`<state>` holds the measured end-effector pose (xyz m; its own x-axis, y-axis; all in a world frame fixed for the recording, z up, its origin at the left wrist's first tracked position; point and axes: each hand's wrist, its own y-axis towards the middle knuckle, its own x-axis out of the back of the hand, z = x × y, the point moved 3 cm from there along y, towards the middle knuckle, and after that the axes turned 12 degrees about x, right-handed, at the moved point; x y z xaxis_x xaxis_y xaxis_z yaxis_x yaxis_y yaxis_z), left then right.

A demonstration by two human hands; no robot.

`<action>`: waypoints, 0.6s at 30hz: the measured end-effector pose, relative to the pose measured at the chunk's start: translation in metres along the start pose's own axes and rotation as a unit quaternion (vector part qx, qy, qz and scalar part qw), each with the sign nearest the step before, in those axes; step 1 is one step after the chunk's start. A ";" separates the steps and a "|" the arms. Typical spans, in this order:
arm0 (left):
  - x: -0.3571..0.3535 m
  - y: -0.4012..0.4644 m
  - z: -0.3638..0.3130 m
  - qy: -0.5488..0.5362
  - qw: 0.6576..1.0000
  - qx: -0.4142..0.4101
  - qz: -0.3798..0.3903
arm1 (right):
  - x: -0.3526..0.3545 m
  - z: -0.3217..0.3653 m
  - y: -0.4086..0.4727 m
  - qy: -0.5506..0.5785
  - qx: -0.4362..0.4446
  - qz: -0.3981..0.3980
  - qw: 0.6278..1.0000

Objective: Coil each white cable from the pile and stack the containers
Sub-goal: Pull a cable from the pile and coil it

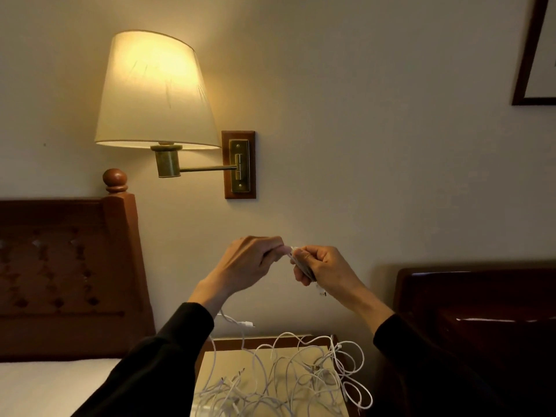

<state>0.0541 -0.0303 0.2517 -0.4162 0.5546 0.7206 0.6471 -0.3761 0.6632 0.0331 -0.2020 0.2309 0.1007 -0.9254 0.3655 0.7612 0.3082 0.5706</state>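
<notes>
At the bottom centre of the frame a pile (pixel 288 383) of loose white cables sprawls over the nightstand (pixel 210 365), some loops hanging past its right edge; dark sleeves rise from the lower corners; above the pile, mid-frame, the left hand (pixel 249 264) pinches one end of a cable (pixel 298 260) while the right hand (pixel 322 269) grips its small coiled bundle, fingers curled, the two hands nearly touching; a connector dangles below the right hand; behind, a headboard (pixel 66 266) at left, a lit lamp (pixel 156 91) upper left.
</notes>
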 end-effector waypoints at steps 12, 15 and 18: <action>-0.030 -0.012 0.010 -0.298 0.943 0.145 -0.027 | 0.015 0.029 -0.005 0.340 -0.149 0.040 0.928; -0.057 -0.020 0.016 -0.362 0.909 0.204 -0.022 | 0.017 0.035 0.000 0.412 -0.143 0.008 0.900; -0.086 -0.041 0.026 -0.354 0.905 0.235 -0.012 | 0.026 0.044 0.008 0.463 -0.123 -0.020 0.877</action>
<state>0.0794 -0.0435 0.1572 -0.0274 0.9579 0.2857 0.9132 -0.0923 0.3970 0.0143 -0.2137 0.2772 0.4621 -0.7515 -0.4709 0.8797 0.3209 0.3511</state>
